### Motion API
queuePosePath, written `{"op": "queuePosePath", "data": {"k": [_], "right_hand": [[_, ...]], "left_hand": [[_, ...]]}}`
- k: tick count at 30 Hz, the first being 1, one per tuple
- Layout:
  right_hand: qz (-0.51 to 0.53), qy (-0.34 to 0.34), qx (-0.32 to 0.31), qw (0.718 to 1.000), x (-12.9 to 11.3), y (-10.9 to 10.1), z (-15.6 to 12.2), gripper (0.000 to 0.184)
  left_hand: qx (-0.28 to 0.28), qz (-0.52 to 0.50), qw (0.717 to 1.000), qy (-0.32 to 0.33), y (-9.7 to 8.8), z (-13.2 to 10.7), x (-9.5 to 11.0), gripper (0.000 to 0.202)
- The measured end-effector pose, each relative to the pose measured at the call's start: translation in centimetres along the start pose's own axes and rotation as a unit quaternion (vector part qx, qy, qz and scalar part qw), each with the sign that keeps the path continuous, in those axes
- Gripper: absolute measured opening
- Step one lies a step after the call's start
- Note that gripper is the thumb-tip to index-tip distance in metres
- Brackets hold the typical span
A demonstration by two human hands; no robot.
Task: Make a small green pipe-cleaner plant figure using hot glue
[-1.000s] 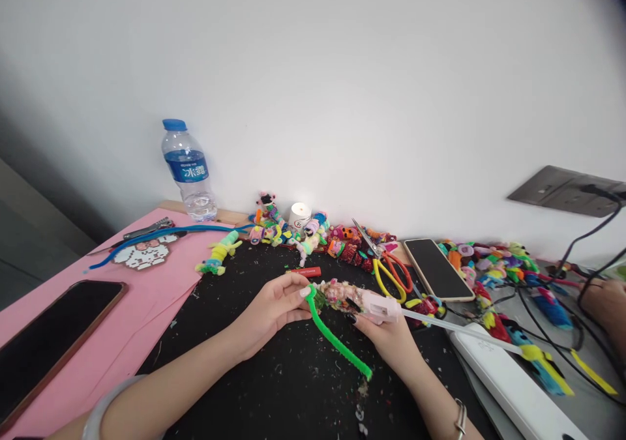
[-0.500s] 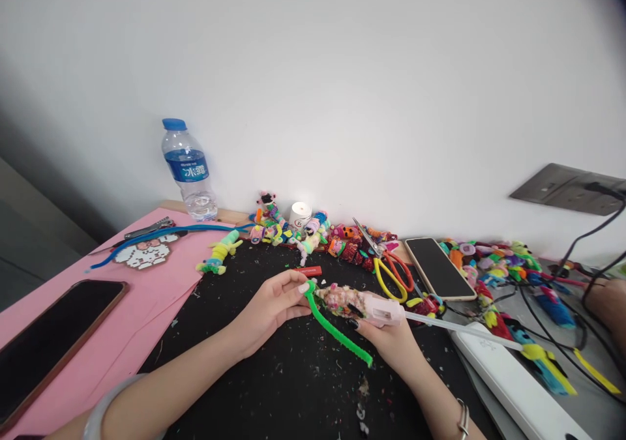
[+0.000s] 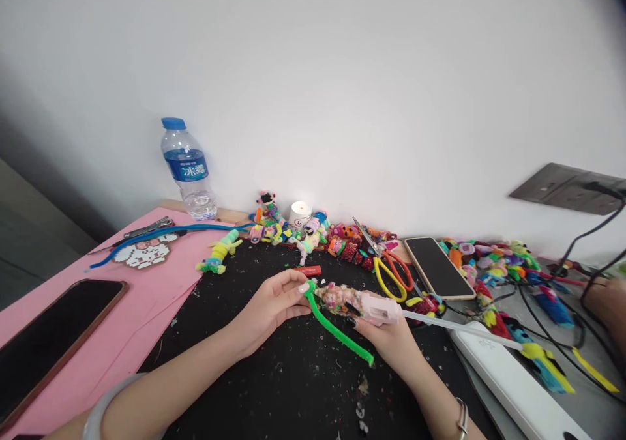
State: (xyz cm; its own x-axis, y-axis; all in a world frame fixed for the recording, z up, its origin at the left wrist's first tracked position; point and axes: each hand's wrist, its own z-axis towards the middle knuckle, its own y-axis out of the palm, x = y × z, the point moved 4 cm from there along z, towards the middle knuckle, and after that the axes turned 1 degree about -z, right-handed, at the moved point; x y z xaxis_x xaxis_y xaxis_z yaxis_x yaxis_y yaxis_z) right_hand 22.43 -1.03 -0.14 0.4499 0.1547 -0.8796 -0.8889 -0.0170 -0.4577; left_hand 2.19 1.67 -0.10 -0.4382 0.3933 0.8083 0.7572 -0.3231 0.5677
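Observation:
My left hand (image 3: 276, 306) pinches the curled upper end of a bright green pipe cleaner (image 3: 342, 337), whose long tail slants down to the right over the black mat. In my right hand (image 3: 384, 336) is a pale pink hot glue gun (image 3: 379, 308), its front coated with coloured fuzz. The gun's nozzle points left and meets or nearly touches the green curl; the exact contact is too small to tell. A long clear glue stick (image 3: 454, 326) sticks out of the gun's back towards the right. Most of my right fingers are hidden behind the gun.
Pipe-cleaner figures (image 3: 313, 231) line the wall beside scissors (image 3: 388, 274) and a phone (image 3: 437, 267). Left are a water bottle (image 3: 188, 173), blue pipe cleaners (image 3: 161, 231) and another phone (image 3: 59, 336). A white device (image 3: 508, 375), cables and another person's hand (image 3: 606, 300) are right.
My hands, the green pipe cleaner and the glue gun stay almost in place. The gun has shifted very slightly to the left.

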Motion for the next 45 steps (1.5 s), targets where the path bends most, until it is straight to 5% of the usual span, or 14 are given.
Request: {"op": "queuePosePath", "data": {"k": [45], "right_hand": [[-0.001, -0.024, 0.015, 1.000, -0.28, -0.25, 0.22, 0.031]], "left_hand": [[0.003, 0.008, 1.000, -0.004, -0.22, -0.02, -0.08, 0.008]]}}
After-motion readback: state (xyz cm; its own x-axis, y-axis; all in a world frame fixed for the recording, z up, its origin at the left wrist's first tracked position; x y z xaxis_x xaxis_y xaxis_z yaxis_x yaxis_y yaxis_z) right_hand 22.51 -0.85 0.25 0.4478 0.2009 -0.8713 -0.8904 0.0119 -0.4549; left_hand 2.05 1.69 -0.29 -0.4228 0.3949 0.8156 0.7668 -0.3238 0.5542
